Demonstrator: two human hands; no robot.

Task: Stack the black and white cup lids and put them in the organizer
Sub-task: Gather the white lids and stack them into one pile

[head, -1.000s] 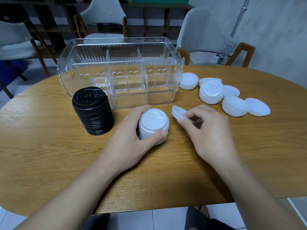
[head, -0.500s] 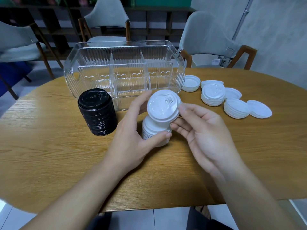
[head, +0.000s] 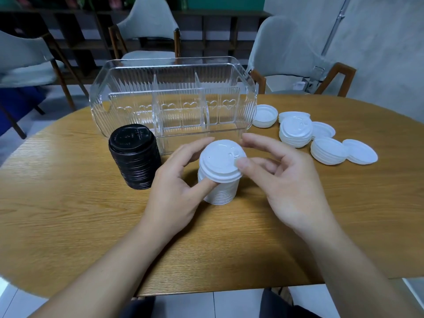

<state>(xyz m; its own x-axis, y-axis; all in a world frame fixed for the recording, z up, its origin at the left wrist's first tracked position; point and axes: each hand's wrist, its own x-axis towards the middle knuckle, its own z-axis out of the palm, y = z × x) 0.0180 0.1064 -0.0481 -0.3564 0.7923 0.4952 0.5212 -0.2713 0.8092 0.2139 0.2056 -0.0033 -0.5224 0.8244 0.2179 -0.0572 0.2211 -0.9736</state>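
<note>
A stack of white cup lids [head: 218,191] stands on the table in front of the clear organizer [head: 246,106]. My left hand [head: 176,189] grips this stack, thumb at the front and fingers behind. A white lid [head: 218,160] sits on top of it, slightly askew. My right hand [head: 284,180] pinches that lid's right rim, thumb on top. A tall stack of black lids [head: 134,157] stands to the left, untouched. The organizer's three compartments hold nothing.
Loose white lids and two short white piles [head: 296,131] [head: 328,151] lie at the right, with one upturned lid [head: 265,115] beside the organizer. The round wooden table [head: 68,203] ends close to me. Chairs stand behind it.
My right hand picked a loose white lid off the table, carried it over and set it down on the white stack. My left hand stayed on the stack.
</note>
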